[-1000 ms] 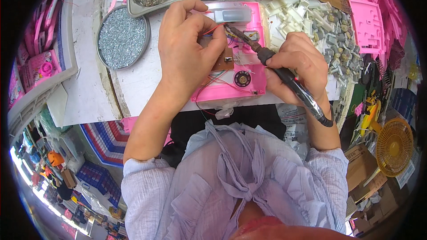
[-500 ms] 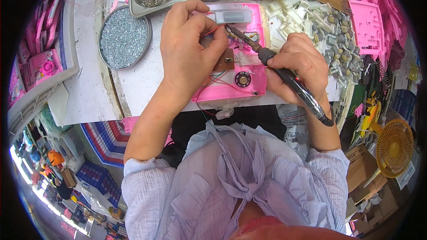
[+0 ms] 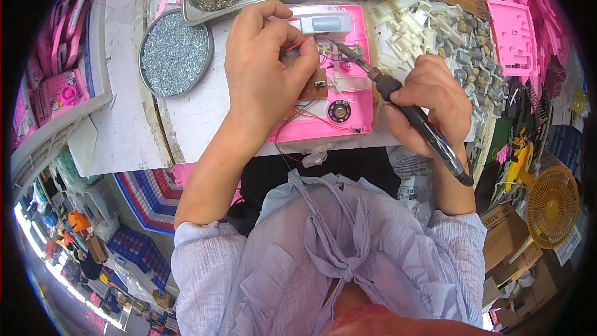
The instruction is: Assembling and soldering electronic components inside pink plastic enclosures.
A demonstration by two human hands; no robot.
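The left hand (image 3: 264, 68) pinches thin wires (image 3: 303, 42) over a pink plastic case (image 3: 348, 96); the right hand (image 3: 429, 102) grips a soldering iron (image 3: 398, 96), tip at the wires.

Colours and patterns at the soldering station

Pink plastic housing (image 3: 336, 87) with grey-white insert, brown circuit board (image 3: 314, 89), red, green and white wires; black-handled soldering iron (image 3: 415, 118); white counter (image 3: 130, 112); silver-grey screws in round tin (image 3: 175, 55); white and grey small parts heap (image 3: 435, 31); yellow fan (image 3: 550, 205); pale lilac shirt (image 3: 329, 261); red-white-blue striped mat (image 3: 149, 196).
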